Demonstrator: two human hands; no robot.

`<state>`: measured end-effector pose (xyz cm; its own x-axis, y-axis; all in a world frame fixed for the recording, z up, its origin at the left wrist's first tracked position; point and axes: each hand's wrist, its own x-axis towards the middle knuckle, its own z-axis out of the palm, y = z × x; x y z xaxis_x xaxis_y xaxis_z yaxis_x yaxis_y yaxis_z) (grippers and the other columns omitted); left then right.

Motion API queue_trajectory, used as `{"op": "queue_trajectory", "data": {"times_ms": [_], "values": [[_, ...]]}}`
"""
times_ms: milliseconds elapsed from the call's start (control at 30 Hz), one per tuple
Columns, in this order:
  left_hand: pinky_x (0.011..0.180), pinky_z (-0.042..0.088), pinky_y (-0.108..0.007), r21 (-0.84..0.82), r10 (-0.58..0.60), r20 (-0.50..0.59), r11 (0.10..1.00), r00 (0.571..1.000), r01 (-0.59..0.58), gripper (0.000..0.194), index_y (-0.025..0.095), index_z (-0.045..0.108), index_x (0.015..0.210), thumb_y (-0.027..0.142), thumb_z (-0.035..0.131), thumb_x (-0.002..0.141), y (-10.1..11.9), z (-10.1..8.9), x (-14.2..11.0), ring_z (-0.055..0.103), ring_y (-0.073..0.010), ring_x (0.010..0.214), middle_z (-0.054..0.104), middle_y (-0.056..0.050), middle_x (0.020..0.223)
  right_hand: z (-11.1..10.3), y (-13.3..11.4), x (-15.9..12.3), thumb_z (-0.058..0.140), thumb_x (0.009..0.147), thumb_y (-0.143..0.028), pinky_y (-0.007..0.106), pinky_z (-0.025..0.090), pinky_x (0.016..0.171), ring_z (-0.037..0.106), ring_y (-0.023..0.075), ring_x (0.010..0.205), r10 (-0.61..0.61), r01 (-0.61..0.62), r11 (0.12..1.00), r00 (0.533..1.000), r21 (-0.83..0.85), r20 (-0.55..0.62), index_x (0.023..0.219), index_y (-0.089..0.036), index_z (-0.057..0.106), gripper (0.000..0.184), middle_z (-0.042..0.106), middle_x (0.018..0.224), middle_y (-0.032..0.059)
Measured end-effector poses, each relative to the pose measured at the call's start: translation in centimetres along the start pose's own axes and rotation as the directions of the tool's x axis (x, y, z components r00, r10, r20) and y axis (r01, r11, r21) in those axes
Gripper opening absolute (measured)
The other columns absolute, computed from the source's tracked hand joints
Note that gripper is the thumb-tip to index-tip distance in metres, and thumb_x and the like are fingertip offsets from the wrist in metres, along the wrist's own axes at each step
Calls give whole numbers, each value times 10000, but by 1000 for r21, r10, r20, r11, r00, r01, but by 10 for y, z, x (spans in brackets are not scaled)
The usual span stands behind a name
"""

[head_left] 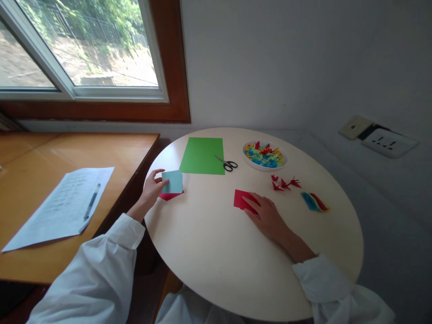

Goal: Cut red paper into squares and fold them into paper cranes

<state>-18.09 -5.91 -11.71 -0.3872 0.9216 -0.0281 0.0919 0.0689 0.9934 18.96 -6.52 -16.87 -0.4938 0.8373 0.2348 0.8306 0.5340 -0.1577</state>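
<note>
My left hand [152, 190] is closed at the round table's left edge, pinching a light blue square of paper [173, 182] between thumb and fingers. Beneath that square, a red piece of paper [171, 196] shows in part at the table edge. Nearer the middle, my right hand [266, 215] lies with its fingers stretched out over a red square of paper [240, 199], covering its right side. Several folded red paper cranes [285, 183] rest beyond the right hand. To their right lies a fanned stack of coloured paper [315, 202].
A green sheet [203, 155] lies at the back of the round white table [216, 256], with black-handled scissors [230, 166] over its right edge. A white dish [265, 167] holds many coloured folded papers. Left, a wooden desk [43, 153] carries written sheets [64, 207] and a pen [92, 201].
</note>
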Motion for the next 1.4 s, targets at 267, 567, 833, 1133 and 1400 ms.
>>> {"op": "queue_trajectory", "data": {"times_ms": [267, 567, 833, 1133, 1400], "values": [[474, 397, -228, 171, -3, -20, 985, 1000, 6, 564, 157, 519, 1064, 287, 678, 538, 17, -4, 2, 543, -149, 573, 562, -4, 667, 1, 0, -1, 373, 901, -316, 445, 316, 1009, 436, 249, 1224, -11, 10, 1000, 999, -14, -32, 1251, -190, 514, 397, 495, 1326, 128], [495, 415, -248, 460, 29, 75, 886, 997, -61, 481, 175, 498, 1073, 275, 578, 609, 2, -7, 8, 550, -157, 573, 583, -3, 686, 3, 1, -1, 367, 903, -317, 453, 336, 991, 454, 254, 1204, -30, 28, 999, 998, -31, -61, 1224, -196, 530, 379, 508, 1308, 130], [802, 464, -389, 720, 223, 108, 655, 969, -231, 372, 179, 546, 1025, 259, 541, 661, -13, -11, 17, 572, -255, 939, 607, -96, 998, 5, 1, -1, 398, 890, -325, 440, 339, 1001, 446, 250, 1210, -3, 4, 1000, 997, 15, -77, 1306, -194, 440, 438, 501, 1309, 131], [897, 447, -422, 633, 460, 257, 584, 850, -508, 241, 180, 583, 975, 266, 522, 757, 3, 29, -5, 549, -251, 1041, 593, -100, 1074, 2, -4, -2, 437, 872, -299, 472, 298, 988, 498, 255, 1161, 96, -86, 994, 983, 67, -158, 1331, -173, 374, 480, 541, 1279, 136], [1098, 169, -554, 354, 394, 765, 404, 510, -843, 441, 188, 396, 1310, 335, 392, 894, -22, 113, -66, 325, -263, 1323, 423, -122, 1399, -1, -13, -3, 421, 890, -213, 424, 313, 946, 559, 221, 1075, 49, -41, 997, 989, 60, -138, 1251, -166, 481, 369, 624, 1179, 116]]}}
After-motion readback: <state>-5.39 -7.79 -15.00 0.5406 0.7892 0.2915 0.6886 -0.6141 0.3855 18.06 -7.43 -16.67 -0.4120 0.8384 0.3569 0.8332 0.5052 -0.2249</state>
